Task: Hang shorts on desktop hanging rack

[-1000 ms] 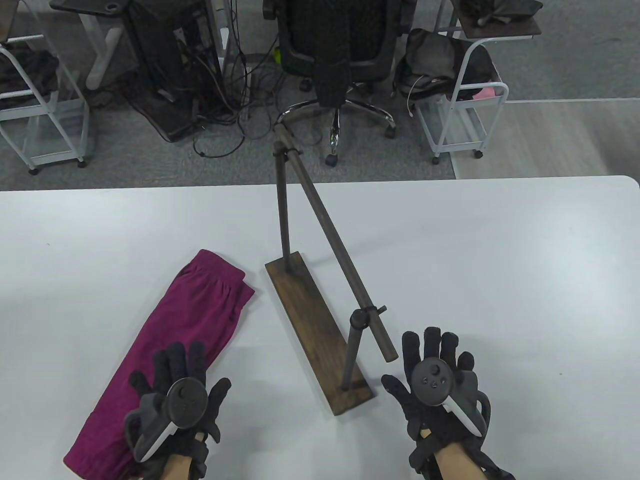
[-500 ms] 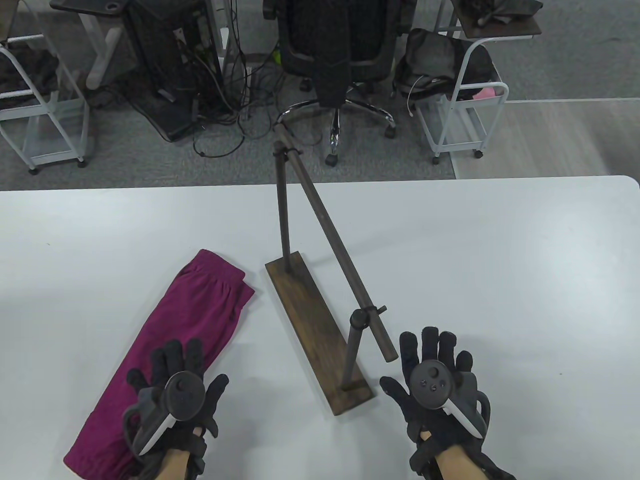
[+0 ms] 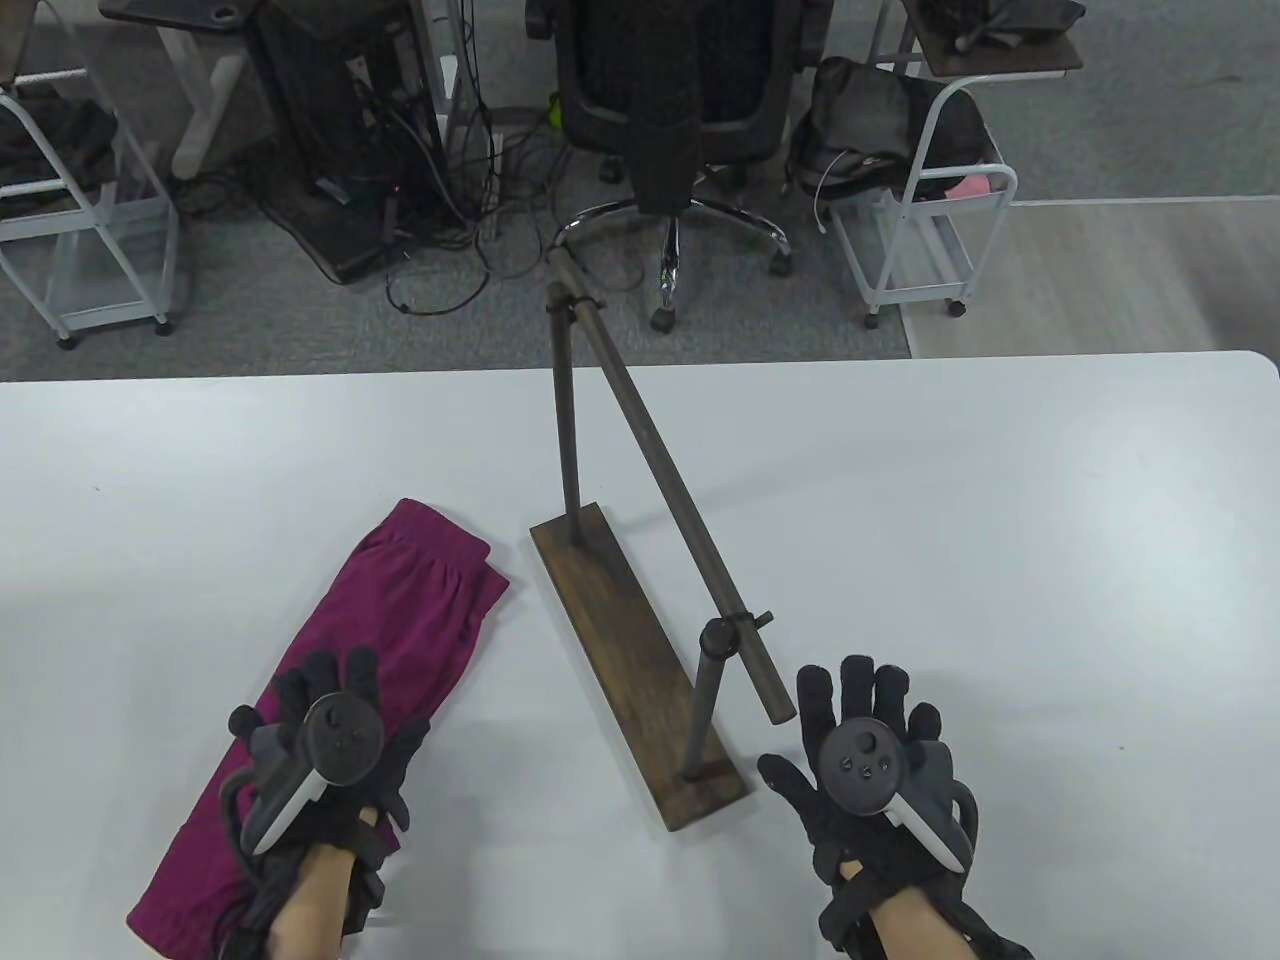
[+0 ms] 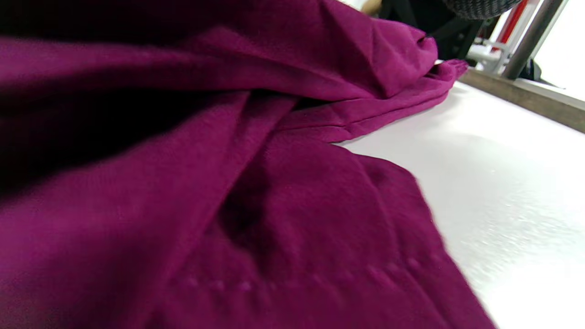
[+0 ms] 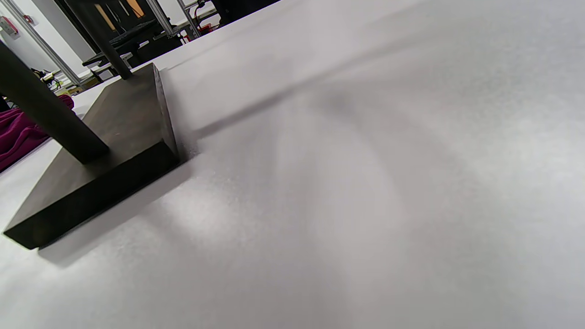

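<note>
Your left hand (image 3: 325,760) is lying over the magenta shorts (image 3: 390,620), above their lower half, fingers (image 3: 300,685) pointing up along the cloth toward the waistband end. The fingers are reaching forward with small gaps between them; whether they are pressing into the fabric or only hovering cannot be told from the table view. In the left wrist view the shorts (image 4: 205,183) are filling nearly the whole picture, folded and creased, with no finger showing.

The shorts are lying flat on the white surface (image 3: 1000,520) as 1 long folded strip, running diagonally from the near left edge up toward the rack (image 3: 635,640). Their far end is sitting near the far end of the rack's wooden base, not touching it.

Your right hand (image 3: 865,770) is resting palm down with fingers spread, holding nothing, just to the right of the near end of the rack base. The near end of the horizontal bar (image 3: 770,700) is sitting just beside its fingertips. The right wrist view is showing the base (image 5: 100,151) and 1 upright post (image 5: 45,114) on the surface.
</note>
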Demonstrator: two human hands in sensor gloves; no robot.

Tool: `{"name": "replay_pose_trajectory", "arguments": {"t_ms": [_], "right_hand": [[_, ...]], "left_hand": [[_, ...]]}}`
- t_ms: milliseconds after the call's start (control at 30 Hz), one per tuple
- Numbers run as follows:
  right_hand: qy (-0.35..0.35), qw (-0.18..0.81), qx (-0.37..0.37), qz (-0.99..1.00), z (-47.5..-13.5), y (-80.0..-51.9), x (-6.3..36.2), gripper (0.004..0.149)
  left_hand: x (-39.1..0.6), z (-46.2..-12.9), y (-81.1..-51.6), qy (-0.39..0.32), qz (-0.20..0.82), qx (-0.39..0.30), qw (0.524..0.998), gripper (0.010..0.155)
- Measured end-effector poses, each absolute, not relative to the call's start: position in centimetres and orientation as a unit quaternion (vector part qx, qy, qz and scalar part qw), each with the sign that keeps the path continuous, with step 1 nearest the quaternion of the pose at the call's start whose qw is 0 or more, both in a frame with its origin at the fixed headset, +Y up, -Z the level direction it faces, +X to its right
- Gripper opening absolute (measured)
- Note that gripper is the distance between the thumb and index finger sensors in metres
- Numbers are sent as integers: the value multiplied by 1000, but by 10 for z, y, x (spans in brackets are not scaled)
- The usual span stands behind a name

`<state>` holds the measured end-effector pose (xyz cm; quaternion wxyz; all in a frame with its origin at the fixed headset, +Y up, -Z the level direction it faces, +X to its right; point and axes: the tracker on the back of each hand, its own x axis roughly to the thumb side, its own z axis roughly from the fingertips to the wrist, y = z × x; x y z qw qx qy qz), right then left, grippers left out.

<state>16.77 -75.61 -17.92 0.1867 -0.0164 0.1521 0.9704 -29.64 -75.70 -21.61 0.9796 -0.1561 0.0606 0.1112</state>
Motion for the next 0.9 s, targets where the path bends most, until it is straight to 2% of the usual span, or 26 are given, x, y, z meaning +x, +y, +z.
{"name": "replay_pose_trajectory", "arguments": {"t_ms": [233, 433, 567, 900], "right_hand": [[137, 196, -6, 971, -178, -752, 167, 81], [156, 194, -12, 968, -180, -757, 168, 81], [161, 200, -17, 966, -181, -759, 169, 81], [172, 209, -13, 963, -182, -760, 168, 81]], "left_hand": [[-303, -238, -764, 62, 117, -183, 974, 88], [-308, -258, -767, 62, 115, -196, 972, 90], [-311, -271, -776, 58, 116, -244, 961, 91], [-313, -277, -783, 55, 94, -257, 960, 86]]}}
